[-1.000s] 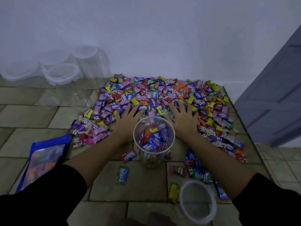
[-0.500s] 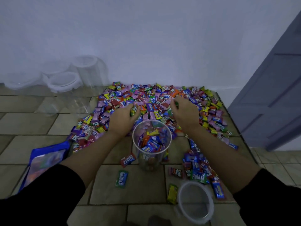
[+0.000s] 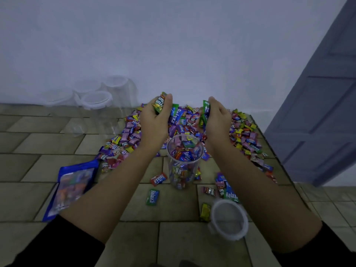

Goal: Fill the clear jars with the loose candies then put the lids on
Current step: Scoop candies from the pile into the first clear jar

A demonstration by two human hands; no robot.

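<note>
Two handfuls in the air, head view: left hand (image 3: pixel 155 120) & right hand (image 3: pixel 215 120) are both raised over the near edge of the candy pile (image 3: pixel 244 135), just beyond the open jar (image 3: pixel 184 160). Left fingers (image 3: pixel 167 101) are curled round a clump of candies (image 3: pixel 159 105), wrappers poking out the top. Right fingers (image 3: pixel 213 102) are curled the same way round another clump, a green wrapper showing at the edge. Palms face each other w/ a gap between.

Step in hand, as I read it: filling, mid-scoop. The jar stands upright on the floor (image 3: pixel 125 205) between the forearms and looks well filled, candies showing close under the rim. Next move prob calls for bringing both hands back over the mouth and letting go low, since the mouth is narrow vs two handfuls and spill is likely. Its lid (image 3: pixel 228 219) lies near the right forearm, not yet on.

More empty jars (image 3: pixel 98 100) wait at the back left by the wall (image 3: pixel 173 45), well apart from the hands. Strays lie round the jar base, e.g. a green wrapper (image 3: pixel 152 197). A blue bag (image 3: pixel 73 182) lies flat at left.

Surface is tan tiled floor, no worktop. Room is dim, w/ a plain pale wall and a grey panelled door (image 3: pixel 317 112) at right
</note>
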